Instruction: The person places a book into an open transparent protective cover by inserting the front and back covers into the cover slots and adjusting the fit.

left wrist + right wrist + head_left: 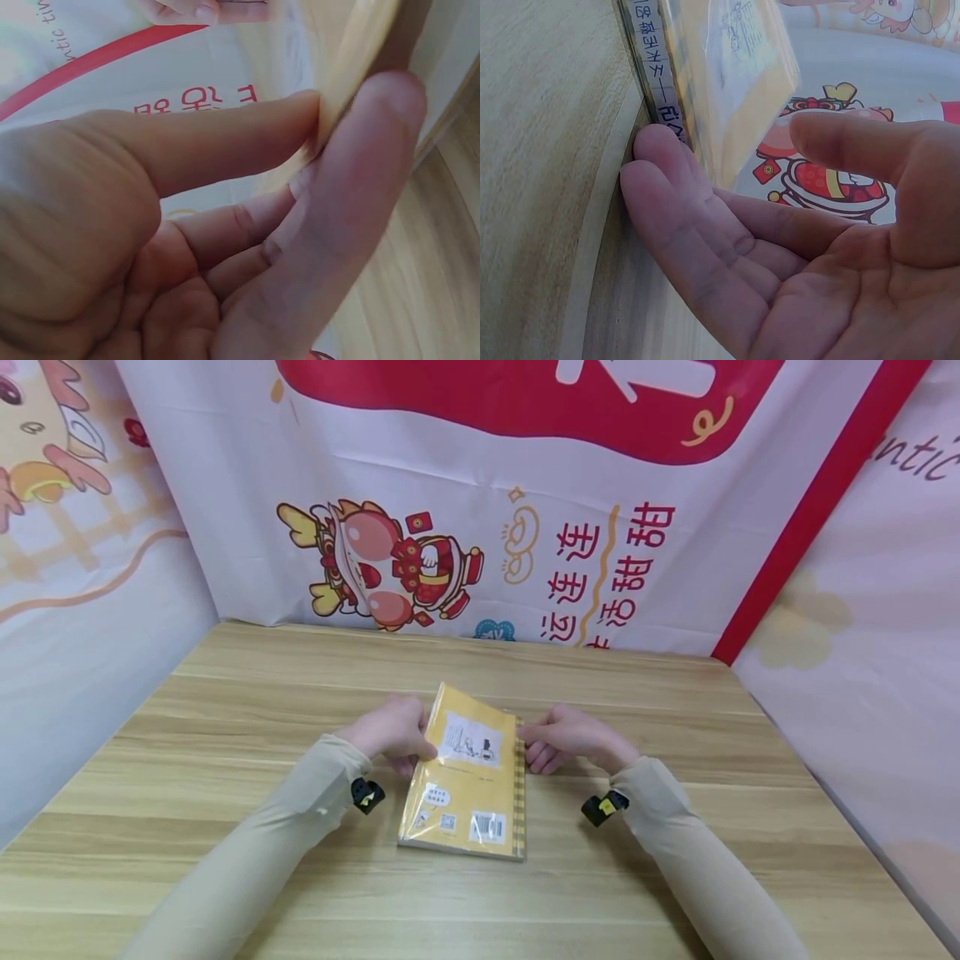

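A yellow book [465, 785] in a shiny clear wrap shows its cover with a sketch, a barcode and a QR code. It tilts on the table, its left side raised and its spine low on the right. My left hand [393, 731] pinches the left edge; in the left wrist view the thumb and index finger meet on the book's edge [352, 67]. Beside the spine is my right hand [566, 737]. In the right wrist view its fingertips [656, 142] are at the lettered spine [654, 60], and the thumb stands apart from the cover.
The wood-grain table [247, 710] extends around the book on all sides. A white hanging cloth [465, 460] with red lettering and a cartoon dragon rises behind the table. More printed cloth hangs at the left [82, 635] and right [847, 635].
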Motion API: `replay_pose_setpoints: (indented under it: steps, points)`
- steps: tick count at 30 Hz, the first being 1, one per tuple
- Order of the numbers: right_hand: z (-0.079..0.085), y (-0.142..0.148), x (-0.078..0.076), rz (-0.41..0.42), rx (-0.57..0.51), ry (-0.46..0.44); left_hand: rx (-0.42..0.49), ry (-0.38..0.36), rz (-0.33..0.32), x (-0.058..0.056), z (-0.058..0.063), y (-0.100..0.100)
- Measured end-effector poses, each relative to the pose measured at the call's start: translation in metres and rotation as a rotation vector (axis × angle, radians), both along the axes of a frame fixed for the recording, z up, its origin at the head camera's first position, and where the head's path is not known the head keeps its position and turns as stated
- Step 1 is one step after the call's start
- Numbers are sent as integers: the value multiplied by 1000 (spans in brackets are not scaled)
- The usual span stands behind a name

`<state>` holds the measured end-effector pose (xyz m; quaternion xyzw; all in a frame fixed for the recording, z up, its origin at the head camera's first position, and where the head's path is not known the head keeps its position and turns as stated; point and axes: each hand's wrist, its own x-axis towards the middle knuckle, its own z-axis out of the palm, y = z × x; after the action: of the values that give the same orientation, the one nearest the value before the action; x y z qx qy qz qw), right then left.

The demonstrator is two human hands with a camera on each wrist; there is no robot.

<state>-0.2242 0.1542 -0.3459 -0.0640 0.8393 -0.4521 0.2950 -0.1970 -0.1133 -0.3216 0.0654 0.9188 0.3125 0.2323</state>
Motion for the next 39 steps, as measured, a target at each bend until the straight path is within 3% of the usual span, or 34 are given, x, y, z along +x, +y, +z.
replay_pose_setpoints:
  steps: [19,39]
  points:
    - [1,0,-1,8,0,-4,21,-8,10,1,-7,-3]
    - [-2,2,-1,8,-36,-12,-142,-22,21,2,-9,3]
